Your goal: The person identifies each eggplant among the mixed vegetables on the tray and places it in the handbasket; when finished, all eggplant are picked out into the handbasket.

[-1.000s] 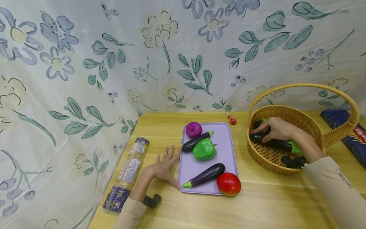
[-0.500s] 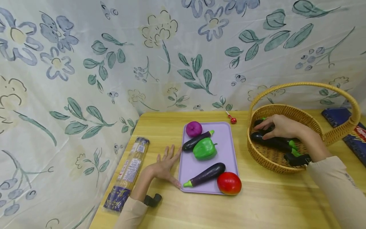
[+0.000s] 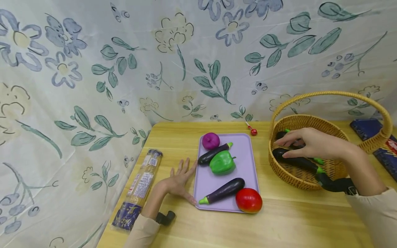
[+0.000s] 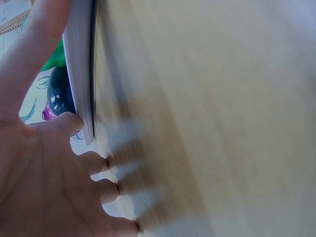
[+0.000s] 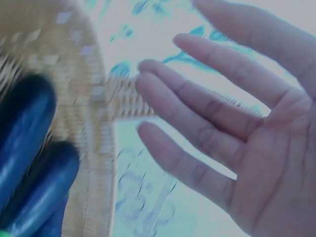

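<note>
My right hand hovers over the wicker basket. Its fingers are spread and nothing lies between them in the right wrist view. Beneath the hand, a dark eggplant lies in the basket, with others partly hidden behind it. Two glossy eggplants fill the left side of the right wrist view, the nearer one low in the frame. My left hand rests with spread fingers at the left edge of a lavender tray, thumb and index finger right at its rim.
On the tray are a purple onion, two eggplants, a green bell pepper and a red tomato-like fruit overhanging the corner. A pasta packet lies left, a lollipop behind, and a blue package right of the basket. The basket's handle arches overhead.
My right hand has let go of the eggplant in the basket, its fingers opening, and has drawn slightly up and to the right. The left hand has stayed at the tray.
</note>
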Demonstrator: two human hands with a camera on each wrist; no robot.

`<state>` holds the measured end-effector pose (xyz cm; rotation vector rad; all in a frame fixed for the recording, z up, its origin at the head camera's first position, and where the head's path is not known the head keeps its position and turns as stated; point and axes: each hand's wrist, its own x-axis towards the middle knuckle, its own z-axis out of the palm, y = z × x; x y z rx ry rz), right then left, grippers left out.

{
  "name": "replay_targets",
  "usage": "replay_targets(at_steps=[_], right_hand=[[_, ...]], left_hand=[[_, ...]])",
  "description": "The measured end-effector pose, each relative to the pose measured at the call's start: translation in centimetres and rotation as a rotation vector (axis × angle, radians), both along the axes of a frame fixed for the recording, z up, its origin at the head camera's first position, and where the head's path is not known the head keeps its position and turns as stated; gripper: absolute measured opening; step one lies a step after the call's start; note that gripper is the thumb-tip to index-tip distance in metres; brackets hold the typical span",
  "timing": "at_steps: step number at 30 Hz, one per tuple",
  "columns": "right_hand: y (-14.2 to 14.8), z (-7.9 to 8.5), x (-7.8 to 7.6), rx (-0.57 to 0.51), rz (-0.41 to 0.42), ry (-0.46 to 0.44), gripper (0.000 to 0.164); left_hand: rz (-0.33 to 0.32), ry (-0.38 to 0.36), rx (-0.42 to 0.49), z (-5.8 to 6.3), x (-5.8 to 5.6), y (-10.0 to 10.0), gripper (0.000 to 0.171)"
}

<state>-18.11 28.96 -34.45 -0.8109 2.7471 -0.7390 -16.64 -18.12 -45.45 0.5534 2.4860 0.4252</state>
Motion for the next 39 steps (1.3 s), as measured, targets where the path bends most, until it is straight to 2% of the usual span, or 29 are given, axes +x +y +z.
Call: replay_targets(at_steps=[6, 10, 16, 20, 25, 31, 39], right_hand=[[-2.9, 1.0, 1.6, -0.093, 0.113, 0.003, 0.041], [-5.3, 0.9, 2.3, -0.148, 0.153, -0.012, 0.044], [-9.2, -0.7, 2.5, -0.239, 0.279, -0.086, 0.049], [-11.5, -2.0, 2.5, -0.27, 0.335, -0.152, 0.051], [-14.1, -3.8, 2.4, -0.273, 0.379, -0.172, 0.05], [-16.3, -5.8, 2.6, -0.25, 0.427, -0.241, 0.049], [-17.9, -7.1, 2.9, -0.185, 0.43, -0.242, 0.047]], left_hand=[[-0.002, 0.001, 0.002, -0.1, 0.1, -0.1, 0.147], [-0.009, -0.002, 0.007, 0.0, 0.2, -0.1, 0.146], [-0.009, 0.002, 0.004, 0.0, 0.1, -0.1, 0.147], [-0.008, 0.001, -0.002, 0.0, 0.1, 0.0, 0.146], [-0.006, 0.003, -0.004, 0.0, 0.0, 0.1, 0.145], [-0.004, 0.001, -0.012, -0.1, -0.1, 0.2, 0.145], [0.007, -0.011, -0.008, 0.1, -0.1, 0.2, 0.144]])
